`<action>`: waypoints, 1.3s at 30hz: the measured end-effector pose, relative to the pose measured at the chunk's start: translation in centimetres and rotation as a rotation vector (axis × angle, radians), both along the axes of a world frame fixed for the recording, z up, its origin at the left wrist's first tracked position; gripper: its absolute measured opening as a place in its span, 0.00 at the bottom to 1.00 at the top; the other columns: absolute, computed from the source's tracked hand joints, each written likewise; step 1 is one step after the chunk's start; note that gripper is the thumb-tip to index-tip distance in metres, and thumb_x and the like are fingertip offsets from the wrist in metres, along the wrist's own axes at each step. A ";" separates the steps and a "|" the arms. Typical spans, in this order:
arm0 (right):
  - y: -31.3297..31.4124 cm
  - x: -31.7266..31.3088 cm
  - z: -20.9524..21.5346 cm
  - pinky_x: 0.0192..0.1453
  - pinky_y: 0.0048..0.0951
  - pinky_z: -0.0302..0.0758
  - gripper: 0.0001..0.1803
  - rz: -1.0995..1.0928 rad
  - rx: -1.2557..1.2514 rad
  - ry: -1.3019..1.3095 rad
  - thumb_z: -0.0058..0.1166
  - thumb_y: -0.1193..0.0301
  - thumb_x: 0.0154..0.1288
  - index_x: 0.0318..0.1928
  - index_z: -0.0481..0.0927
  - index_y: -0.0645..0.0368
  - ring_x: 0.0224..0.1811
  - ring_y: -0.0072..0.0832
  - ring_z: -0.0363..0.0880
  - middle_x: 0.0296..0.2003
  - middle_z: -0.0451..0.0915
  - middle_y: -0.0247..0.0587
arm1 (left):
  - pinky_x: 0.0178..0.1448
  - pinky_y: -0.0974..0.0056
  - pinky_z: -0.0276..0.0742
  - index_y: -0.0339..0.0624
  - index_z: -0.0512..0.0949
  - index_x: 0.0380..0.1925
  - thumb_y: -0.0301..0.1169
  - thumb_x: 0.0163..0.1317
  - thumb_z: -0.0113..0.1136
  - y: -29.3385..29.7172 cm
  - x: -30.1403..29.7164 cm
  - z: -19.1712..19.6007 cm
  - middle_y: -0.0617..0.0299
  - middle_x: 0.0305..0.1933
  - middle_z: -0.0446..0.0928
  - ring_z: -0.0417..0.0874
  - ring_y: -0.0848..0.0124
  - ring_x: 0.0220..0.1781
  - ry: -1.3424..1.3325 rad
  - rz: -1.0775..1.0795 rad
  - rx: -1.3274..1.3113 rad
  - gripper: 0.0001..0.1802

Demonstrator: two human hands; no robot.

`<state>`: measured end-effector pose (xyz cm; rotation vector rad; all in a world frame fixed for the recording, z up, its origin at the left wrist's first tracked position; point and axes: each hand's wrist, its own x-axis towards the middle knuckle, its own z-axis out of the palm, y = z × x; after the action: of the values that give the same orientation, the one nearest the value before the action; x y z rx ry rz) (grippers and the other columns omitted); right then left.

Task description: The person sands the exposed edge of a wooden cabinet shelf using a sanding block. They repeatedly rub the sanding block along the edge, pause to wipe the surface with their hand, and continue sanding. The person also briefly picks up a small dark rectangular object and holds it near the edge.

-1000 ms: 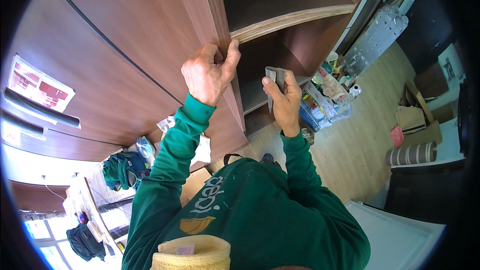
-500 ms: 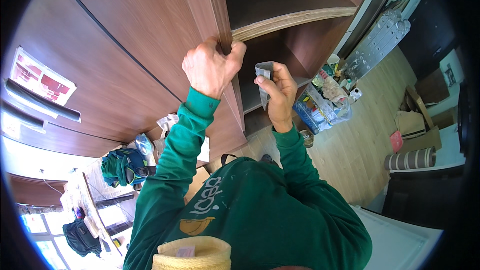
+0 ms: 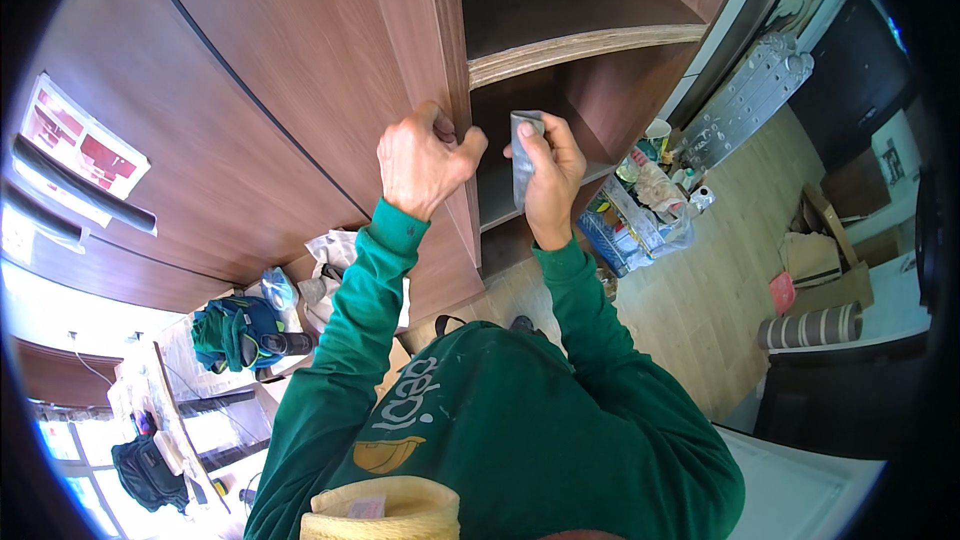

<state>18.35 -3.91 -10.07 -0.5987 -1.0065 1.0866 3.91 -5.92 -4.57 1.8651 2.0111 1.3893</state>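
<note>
My right hand (image 3: 553, 180) pinches a folded grey sheet (image 3: 523, 165) that looks like sandpaper, thumb on its near face. It is held upright in front of the lower compartment of an open brown wood-grain cabinet (image 3: 620, 90). Close to the cabinet's vertical front edge (image 3: 452, 50), my left hand (image 3: 425, 162) has its fingers curled in and its thumb toward the right. Its fingertips are partly hidden, and I cannot tell whether they touch the panel. Just above both hands runs the curved pale edge of a shelf (image 3: 590, 50).
A clear bin of supplies (image 3: 640, 230) stands on the floor to the right, with a metal ladder (image 3: 745, 100) beyond. Farther right lies a striped roll (image 3: 815, 327). A blue-green bag (image 3: 240, 330) sits at left below brown door panels (image 3: 260, 110).
My left hand has drawn slightly down and away from the cabinet edge. The grey sheet in my right hand has turned and now looks narrower and flatter. My view has shifted slightly.
</note>
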 end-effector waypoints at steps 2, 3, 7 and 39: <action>1.0 -0.8 0.1 0.37 0.21 0.75 0.09 -0.041 0.112 -0.039 0.62 0.69 0.73 0.46 0.82 0.61 0.34 0.17 0.78 0.34 0.81 0.31 | 0.37 0.53 0.82 0.35 0.79 0.24 0.42 0.47 0.74 -0.1 -0.5 -1.4 0.48 0.23 0.82 0.86 0.50 0.28 0.017 -0.044 -0.030 0.20; 1.5 -1.2 0.2 0.37 0.21 0.75 0.08 -0.108 0.163 -0.098 0.62 0.69 0.73 0.45 0.82 0.61 0.34 0.16 0.78 0.34 0.81 0.30 | 0.37 0.51 0.82 0.36 0.78 0.25 0.43 0.47 0.75 0.1 -0.7 -2.1 0.48 0.24 0.82 0.86 0.49 0.29 0.020 -0.060 -0.075 0.21; 2.7 -2.6 0.5 0.42 0.30 0.77 0.06 -0.271 0.299 -0.250 0.63 0.75 0.69 0.42 0.81 0.64 0.36 0.27 0.80 0.36 0.81 0.40 | 0.37 0.50 0.81 0.37 0.78 0.28 0.46 0.50 0.77 0.9 -1.3 -3.9 0.50 0.26 0.83 0.86 0.49 0.31 0.084 -0.071 -0.102 0.24; 3.1 -5.4 3.1 0.37 0.30 0.76 0.10 -0.684 0.546 -0.346 0.64 0.84 0.57 0.38 0.79 0.63 0.32 0.29 0.79 0.35 0.80 0.39 | 0.36 0.49 0.78 0.40 0.78 0.26 0.41 0.52 0.74 2.2 -2.8 -5.7 0.50 0.24 0.81 0.84 0.47 0.31 -0.007 -0.186 -0.127 0.18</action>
<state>12.92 -0.83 -7.02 -0.6178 -1.2072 0.0887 1.13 -3.70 -10.30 1.9316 1.8212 1.1907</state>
